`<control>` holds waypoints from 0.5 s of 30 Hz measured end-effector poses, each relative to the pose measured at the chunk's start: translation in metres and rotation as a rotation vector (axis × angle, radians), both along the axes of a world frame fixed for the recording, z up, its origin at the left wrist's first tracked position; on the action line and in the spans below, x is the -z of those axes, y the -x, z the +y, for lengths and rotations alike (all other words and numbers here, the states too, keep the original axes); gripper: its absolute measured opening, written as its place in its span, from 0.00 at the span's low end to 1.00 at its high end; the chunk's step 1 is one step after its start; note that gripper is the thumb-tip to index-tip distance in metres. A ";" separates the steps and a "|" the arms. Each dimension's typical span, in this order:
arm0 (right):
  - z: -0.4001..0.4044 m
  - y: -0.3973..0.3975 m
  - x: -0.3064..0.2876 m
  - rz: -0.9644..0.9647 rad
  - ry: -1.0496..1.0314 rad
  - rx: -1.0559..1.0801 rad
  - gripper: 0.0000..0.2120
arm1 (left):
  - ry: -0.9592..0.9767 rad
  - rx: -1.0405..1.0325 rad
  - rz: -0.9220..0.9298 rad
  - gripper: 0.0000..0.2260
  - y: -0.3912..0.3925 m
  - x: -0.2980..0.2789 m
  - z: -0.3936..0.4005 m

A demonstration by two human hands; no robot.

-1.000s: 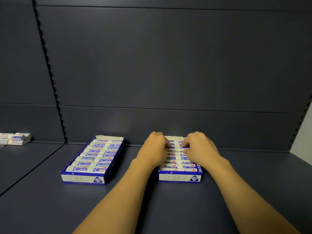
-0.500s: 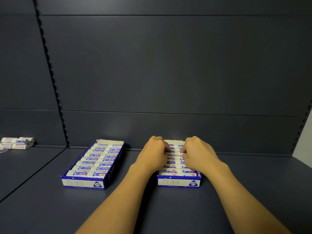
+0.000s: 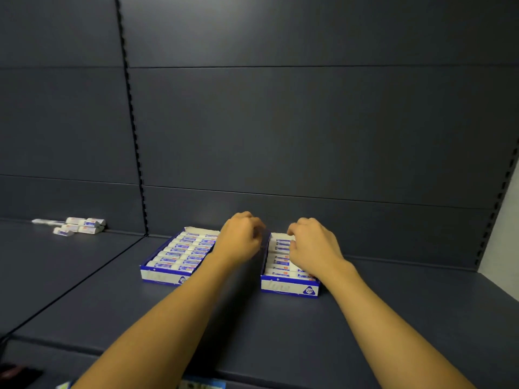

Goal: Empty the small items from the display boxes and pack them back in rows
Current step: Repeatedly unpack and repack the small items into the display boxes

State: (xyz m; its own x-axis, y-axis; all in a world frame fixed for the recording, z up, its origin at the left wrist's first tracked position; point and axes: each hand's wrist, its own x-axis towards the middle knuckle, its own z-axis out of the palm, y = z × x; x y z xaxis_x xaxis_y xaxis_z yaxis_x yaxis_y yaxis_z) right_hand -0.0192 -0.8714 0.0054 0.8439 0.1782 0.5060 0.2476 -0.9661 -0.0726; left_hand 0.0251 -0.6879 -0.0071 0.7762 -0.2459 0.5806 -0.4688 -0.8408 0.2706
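Resting right hand [image 3: 314, 248] over right box [image 3: 289, 289]; left hand [image 3: 241, 237] beside it.

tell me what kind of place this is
Probably a shop's shelving bay: slotted uprights and back panels, a shelf, and display boxes of small packaged items, likely erasers.

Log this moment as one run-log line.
left hand: curled, between boxes, hold unclear | right hand: over right box, on erasers | left box: full | loose erasers: far left
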 end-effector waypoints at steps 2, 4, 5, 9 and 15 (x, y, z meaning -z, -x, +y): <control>0.010 0.006 -0.004 0.052 -0.006 -0.039 0.13 | -0.038 -0.037 0.016 0.13 0.013 -0.008 0.015; 0.023 0.011 -0.010 0.098 -0.002 -0.088 0.13 | -0.092 -0.067 0.035 0.13 0.028 -0.014 0.034; 0.032 0.014 -0.013 0.115 0.009 -0.113 0.14 | -0.126 -0.089 0.043 0.12 0.035 -0.017 0.044; 0.067 0.026 -0.024 0.141 0.101 -0.165 0.14 | -0.227 -0.214 0.079 0.13 0.063 -0.021 0.090; 0.124 0.041 -0.037 0.189 0.155 -0.186 0.12 | -0.340 -0.332 0.139 0.11 0.102 -0.026 0.167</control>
